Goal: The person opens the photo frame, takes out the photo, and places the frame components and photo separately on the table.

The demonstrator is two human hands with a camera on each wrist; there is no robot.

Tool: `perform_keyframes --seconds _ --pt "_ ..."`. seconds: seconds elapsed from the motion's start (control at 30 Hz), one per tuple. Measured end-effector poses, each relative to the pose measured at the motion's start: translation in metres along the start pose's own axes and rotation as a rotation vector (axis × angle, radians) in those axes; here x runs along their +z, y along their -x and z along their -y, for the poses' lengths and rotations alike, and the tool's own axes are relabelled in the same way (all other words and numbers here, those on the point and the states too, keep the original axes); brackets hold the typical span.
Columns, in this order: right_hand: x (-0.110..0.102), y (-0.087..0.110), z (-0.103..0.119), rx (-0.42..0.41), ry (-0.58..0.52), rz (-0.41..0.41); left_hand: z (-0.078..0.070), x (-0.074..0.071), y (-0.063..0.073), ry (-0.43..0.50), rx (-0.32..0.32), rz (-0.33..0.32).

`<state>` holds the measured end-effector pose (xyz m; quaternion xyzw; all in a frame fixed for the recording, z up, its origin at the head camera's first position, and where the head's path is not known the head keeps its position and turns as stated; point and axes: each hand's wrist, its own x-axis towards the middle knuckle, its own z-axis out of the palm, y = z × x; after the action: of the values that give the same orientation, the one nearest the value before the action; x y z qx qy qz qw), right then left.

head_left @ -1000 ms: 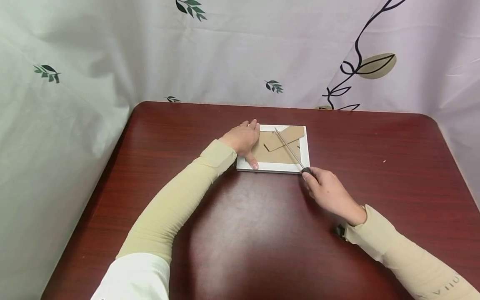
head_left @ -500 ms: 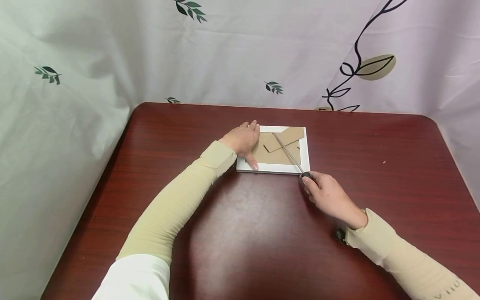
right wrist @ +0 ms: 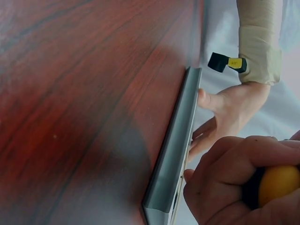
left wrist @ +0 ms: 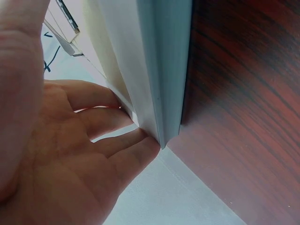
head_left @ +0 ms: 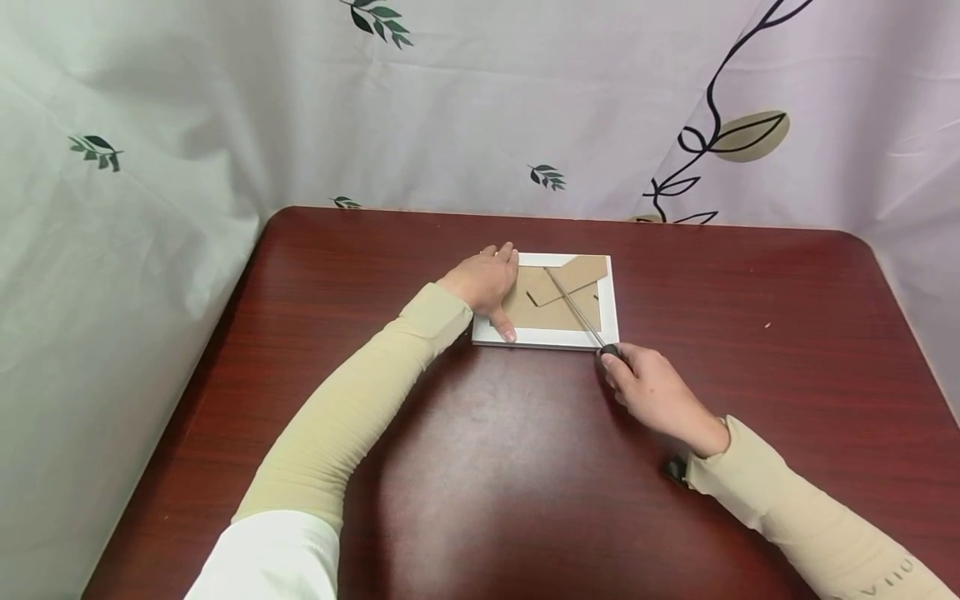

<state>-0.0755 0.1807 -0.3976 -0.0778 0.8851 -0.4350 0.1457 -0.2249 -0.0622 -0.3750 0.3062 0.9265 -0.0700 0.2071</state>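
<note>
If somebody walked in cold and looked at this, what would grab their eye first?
Probably the white picture frame, lying back side up on the dark red table, with a screwdriver slanting across it. The right hand grips that tool's handle while the left hand rests on the frame's left end. Behind hangs a pale leaf-patterned curtain.

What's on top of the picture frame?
On the picture frame: an easel stand on the backing board, crossed by the screwdriver in the right hand. The left hand covers part of the left end; the surface beneath is hidden. Shaft contact unclear.
</note>
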Motion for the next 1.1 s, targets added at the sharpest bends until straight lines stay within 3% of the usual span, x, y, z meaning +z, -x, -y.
perform_keyframes --seconds 1.1 --pt "0.0016 -0.0014 -0.0024 0.005 -0.03 -0.016 0.0012 0.0008 0.0003 0.012 0.007 -0.004"
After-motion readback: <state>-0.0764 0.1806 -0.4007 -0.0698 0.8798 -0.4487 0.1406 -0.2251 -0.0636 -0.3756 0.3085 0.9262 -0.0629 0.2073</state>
